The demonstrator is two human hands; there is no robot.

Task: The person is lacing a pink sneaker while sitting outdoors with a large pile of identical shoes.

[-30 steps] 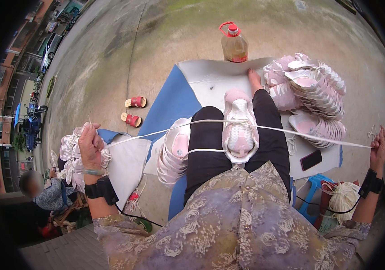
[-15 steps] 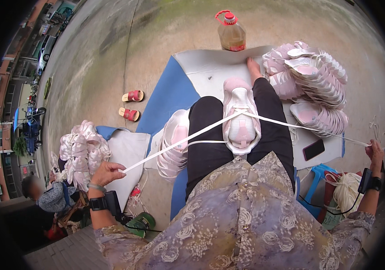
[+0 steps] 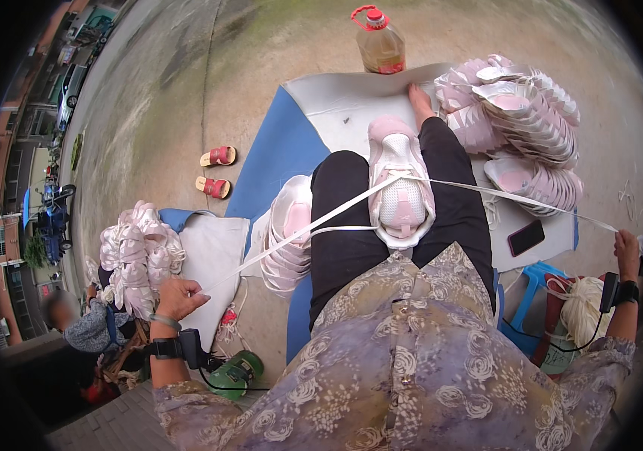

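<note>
A pink and white shoe upper [image 3: 399,188] lies on my lap between my thighs, toe pointing away. A white shoelace [image 3: 303,231] runs through it and stretches out to both sides. My left hand [image 3: 179,299], at the lower left, is closed on one end, fingertips pinched. Far out on the right, my right hand [image 3: 626,254] is closed on the other end, its fingers partly turned from view. Both lengths look taut and meet near the middle of the upper. A looser loop of lace crosses my left thigh.
Stacked pink and white uppers stand at the right [image 3: 532,120], by my left thigh [image 3: 285,233] and at the far left [image 3: 137,255]. A phone [image 3: 526,238] lies on the mat [image 3: 284,143]. Also around are a bottle [image 3: 380,45], sandals [image 3: 213,187], a white lace bundle [image 3: 590,310] and a seated person [image 3: 85,323].
My left hand has moved slightly down, still pinching the lace. The right hand stays far out with its end. The whole view has shifted a little.
</note>
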